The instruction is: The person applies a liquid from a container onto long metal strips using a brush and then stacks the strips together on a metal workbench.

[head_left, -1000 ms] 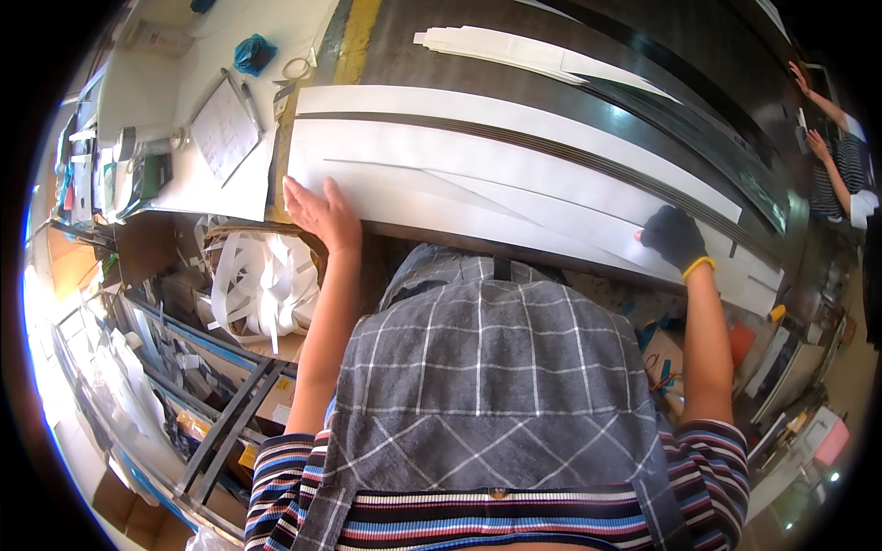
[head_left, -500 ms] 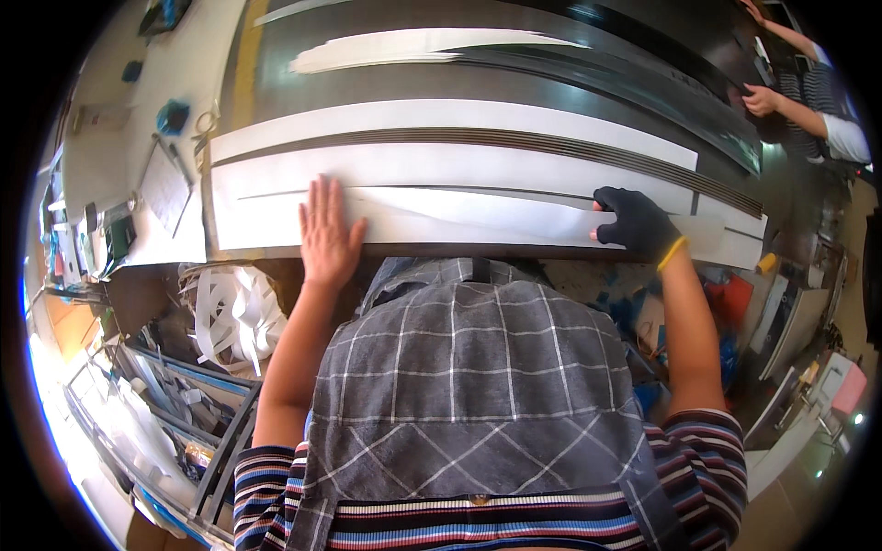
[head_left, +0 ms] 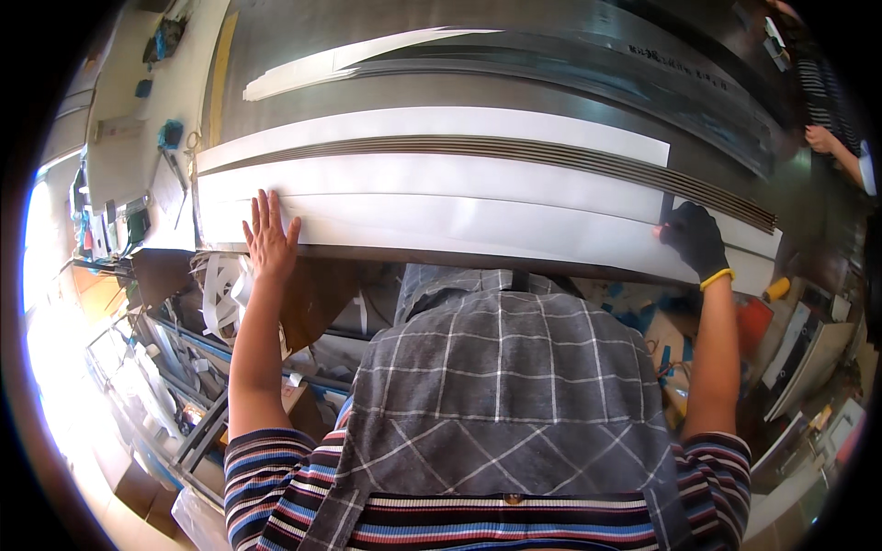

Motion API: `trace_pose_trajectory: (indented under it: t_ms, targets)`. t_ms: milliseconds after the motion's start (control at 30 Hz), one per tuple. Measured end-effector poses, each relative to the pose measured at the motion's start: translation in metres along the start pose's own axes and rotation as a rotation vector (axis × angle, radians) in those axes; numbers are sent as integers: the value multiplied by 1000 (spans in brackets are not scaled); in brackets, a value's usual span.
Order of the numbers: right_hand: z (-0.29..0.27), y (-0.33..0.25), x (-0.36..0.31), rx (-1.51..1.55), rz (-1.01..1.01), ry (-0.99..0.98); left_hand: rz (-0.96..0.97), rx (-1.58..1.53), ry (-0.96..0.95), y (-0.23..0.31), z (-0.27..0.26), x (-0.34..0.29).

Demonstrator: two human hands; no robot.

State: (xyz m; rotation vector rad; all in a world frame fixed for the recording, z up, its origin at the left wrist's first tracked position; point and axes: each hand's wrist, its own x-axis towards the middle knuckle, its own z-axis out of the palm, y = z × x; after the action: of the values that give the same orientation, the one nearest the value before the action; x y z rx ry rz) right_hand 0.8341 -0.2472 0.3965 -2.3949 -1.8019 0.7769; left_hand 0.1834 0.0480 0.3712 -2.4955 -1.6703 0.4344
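Note:
A long white strip [head_left: 478,220], of paper or thin sheet, lies along the near edge of the dark table. My bare left hand [head_left: 267,241] rests flat on its left part, fingers spread. My right hand [head_left: 695,241], in a black glove with the fingertips bare and a yellow cuff, is at the strip's right part. Its fingers are curled and closed at the strip; the exact grip is partly hidden by the glove. More white sheet [head_left: 413,170] lies just beyond, crossed lengthwise by a bundle of thin brown-grey rods or strips [head_left: 514,147].
Farther back lie a cream-white strip pile [head_left: 312,73] and dark long sheets [head_left: 588,69]. At left are a side table with scissors [head_left: 193,140] and a crate of scraps below. White curled offcuts [head_left: 225,294] hang under the table edge. Another person's hand [head_left: 820,140] shows at far right.
The strip, bowed up near my right hand before, now lies flatter. My right hand has moved farther right, and my left hand has slid left along it. The view has shifted slightly.

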Motion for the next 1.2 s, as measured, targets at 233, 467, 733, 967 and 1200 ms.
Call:
trace_pose_trajectory:
  t_ms: [233,467,733,967,1200]
  targets:
    - [-11,-7,2,-45,47,-5,-91,5,-115,18,-17,3]
    - [-11,-5,0,-40,87,-3,72,-306,36,146,-26,-9]
    - [-16,-8,-1,-36,128,-20,524,-431,-25,290,-74,-39]
    - [-21,33,-31,-225,312,56,499,-409,33,291,-67,-39]
    - [-29,8,-35,-332,487,101,502,-386,39,289,-62,-37]
